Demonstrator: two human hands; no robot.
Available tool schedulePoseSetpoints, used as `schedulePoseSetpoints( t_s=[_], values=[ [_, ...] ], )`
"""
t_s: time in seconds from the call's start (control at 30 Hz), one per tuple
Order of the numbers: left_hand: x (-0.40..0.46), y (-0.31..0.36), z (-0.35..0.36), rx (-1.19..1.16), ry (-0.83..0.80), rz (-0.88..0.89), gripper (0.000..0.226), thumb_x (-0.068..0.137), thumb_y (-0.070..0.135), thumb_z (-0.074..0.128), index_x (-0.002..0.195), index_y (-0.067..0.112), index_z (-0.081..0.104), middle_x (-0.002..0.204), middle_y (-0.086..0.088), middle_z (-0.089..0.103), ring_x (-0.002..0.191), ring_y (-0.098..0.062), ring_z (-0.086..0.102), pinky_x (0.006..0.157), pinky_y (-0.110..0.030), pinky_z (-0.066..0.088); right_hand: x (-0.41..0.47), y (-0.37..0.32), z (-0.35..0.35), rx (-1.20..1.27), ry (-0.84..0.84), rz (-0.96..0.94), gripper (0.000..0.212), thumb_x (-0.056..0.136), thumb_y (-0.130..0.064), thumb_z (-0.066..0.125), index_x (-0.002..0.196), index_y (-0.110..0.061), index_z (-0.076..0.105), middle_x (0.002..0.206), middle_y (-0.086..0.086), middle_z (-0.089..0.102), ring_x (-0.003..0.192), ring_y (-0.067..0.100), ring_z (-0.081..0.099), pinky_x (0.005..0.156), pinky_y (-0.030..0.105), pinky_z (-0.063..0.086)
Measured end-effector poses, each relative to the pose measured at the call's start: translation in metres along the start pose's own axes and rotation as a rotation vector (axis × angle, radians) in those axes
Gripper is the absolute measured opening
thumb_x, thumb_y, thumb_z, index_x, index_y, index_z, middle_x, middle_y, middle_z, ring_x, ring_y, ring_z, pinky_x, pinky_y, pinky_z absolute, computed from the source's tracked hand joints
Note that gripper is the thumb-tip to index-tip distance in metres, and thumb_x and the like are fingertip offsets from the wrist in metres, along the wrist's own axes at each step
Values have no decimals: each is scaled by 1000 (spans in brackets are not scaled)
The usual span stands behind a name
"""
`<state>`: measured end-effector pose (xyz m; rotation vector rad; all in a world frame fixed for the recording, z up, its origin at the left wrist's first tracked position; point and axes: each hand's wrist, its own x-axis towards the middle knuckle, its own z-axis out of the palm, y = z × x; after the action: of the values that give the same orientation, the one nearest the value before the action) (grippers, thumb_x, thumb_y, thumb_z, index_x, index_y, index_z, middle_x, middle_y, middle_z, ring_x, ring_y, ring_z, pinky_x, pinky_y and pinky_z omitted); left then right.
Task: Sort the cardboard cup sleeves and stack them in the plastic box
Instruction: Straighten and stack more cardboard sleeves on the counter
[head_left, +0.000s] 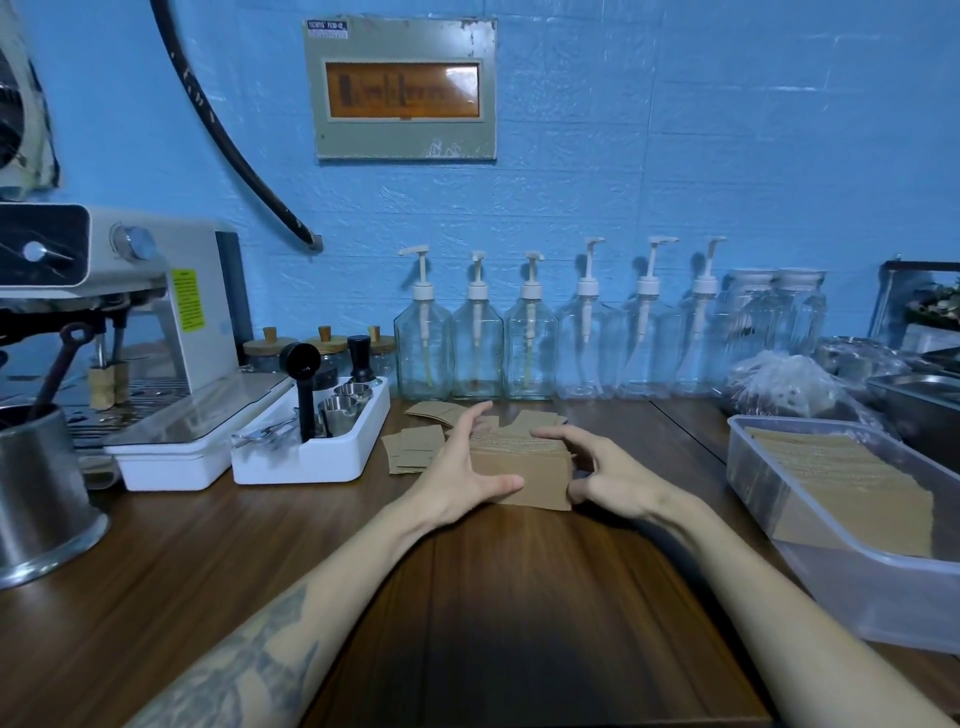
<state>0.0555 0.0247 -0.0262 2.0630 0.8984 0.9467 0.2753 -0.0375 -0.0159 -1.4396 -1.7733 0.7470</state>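
The wooden tabletop (260, 561) carries an espresso machine (130, 312) at the far left and a row of clear pump bottles (530, 338) along the blue wall. At the right edge sits the plastic box (878, 587), already lined with a long row of cardboard sleeves standing on edge. A white accessory tray (311, 447) with tamper and small steel cups lies left of centre.

In the middle of the tabletop stands a squared stack of cardboard cup sleeves (524, 467), with loose sleeves (415, 447) scattered flat beside and behind it, well apart from the box.

The risks, as I judge them: the stack is tall and only pressed from its two ends, so if the squeeze loosens during a lift toward the box, the middle sleeves could slip out and fan over the tabletop. A skewed stack would also catch on the box wall or disturb the row already inside. The loose sleeves could be left unsorted.

The left hand (462, 467) grasps the stack's left end, fingers stretched over the far side and thumb along the near face. The right hand (597, 478) grips the right end, index finger laid on the top edge, remaining fingers curled at the corner. Both forearms reach in from below, converging on the stack.
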Motion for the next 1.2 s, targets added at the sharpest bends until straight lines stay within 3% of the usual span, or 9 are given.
schedulePoseSetpoints(
  t_s=[0.1,0.2,0.37,0.43,0.5,0.6,0.73,0.87,1.2],
  values=[
    [1,0,-1,16,-18,-21,93,77,31,83,151,33,27,151,4,39,136,-10,37,113,-27,28,-1,-2,3,34,-5,48,82,60,-17,57,134,-50,46,127,-12,57,108,7,57,83,25,52],
    [0,0,-1,56,-31,-21,86,81,27,81,150,28,31,152,2,39,136,-13,39,117,-35,31,1,-2,7,88,7,79,87,56,-35,56,140,-49,41,144,-7,46,124,13,49,104,41,45],
    [-2,3,0,40,-32,-13,82,83,22,79,149,26,31,145,4,42,133,-13,41,112,-27,32,4,0,17,-24,40,61,98,73,-69,64,153,-45,13,158,-8,27,143,15,32,119,49,26],
    [-3,4,0,18,-32,-24,79,84,20,77,149,26,31,144,3,43,131,-14,43,113,-31,34,5,0,20,-60,61,19,86,86,-59,62,153,-42,11,157,-7,32,143,18,36,119,49,25],
    [-4,6,-1,10,-35,-23,71,86,17,75,146,23,36,142,1,45,129,-16,45,113,-34,36,5,0,20,-104,79,-24,70,94,-41,64,151,-37,25,149,-4,45,135,20,46,116,46,33],
    [-3,8,-2,4,-40,-16,57,87,11,73,136,19,47,136,-6,51,124,-22,51,108,-40,42,4,-2,16,-84,107,-34,50,89,-30,73,134,-32,50,124,-4,64,105,14,64,96,32,51],
    [-2,8,-3,-20,-40,-21,52,85,8,75,131,17,51,130,-11,55,118,-25,55,104,-40,45,6,-5,11,-109,143,-21,48,79,-32,82,123,-31,60,110,-7,69,82,0,65,76,17,50],
    [-1,6,-3,-7,-42,-8,51,84,9,76,129,19,52,129,-8,57,118,-23,55,105,-37,44,9,-10,11,-150,166,-41,44,74,-40,83,112,-38,61,110,-14,66,85,-10,62,71,10,44],
    [0,-1,-5,16,-32,26,60,80,17,81,130,26,49,133,2,51,124,-14,49,108,-33,39,13,-18,14,-271,176,-62,47,72,-45,81,113,-42,60,102,-26,55,104,8,57,89,28,47]
  ],
)
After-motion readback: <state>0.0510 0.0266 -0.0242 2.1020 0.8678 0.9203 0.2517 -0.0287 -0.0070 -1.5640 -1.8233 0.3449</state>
